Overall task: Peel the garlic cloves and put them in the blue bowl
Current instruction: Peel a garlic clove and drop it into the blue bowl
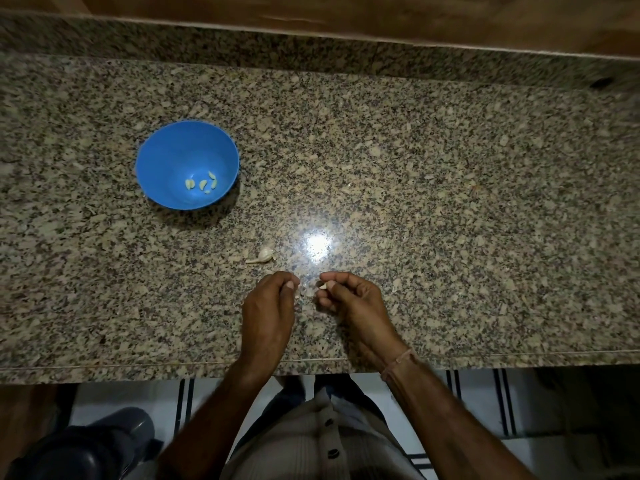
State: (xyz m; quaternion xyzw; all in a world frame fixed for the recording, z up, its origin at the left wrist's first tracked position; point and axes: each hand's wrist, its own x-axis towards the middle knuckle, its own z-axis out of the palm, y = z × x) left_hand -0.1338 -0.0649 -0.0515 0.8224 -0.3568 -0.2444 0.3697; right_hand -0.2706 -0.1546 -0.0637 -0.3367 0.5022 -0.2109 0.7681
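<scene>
The blue bowl (pixel 162 157) stands on the granite counter at the left, with several peeled garlic cloves (pixel 202 184) lying in its bottom. An unpeeled clove (pixel 265 255) with loose skin lies on the counter just beyond my hands. My right hand (pixel 349 304) pinches a garlic clove (pixel 323 286) between thumb and fingers. My left hand (pixel 268 311) is close beside it, fingers curled with the thumb against the fingertips; whether it holds a bit of skin is too small to tell. Small skin flakes (pixel 306 292) lie between the two hands.
The speckled granite counter (pixel 450 202) stretches wide to the right, with a raised back ledge and wood above it. A bright light glare (pixel 317 244) sits near the hands. The counter's front edge (pixel 138 367) runs below my wrists; a dark object (pixel 86 452) is on the floor at the lower left.
</scene>
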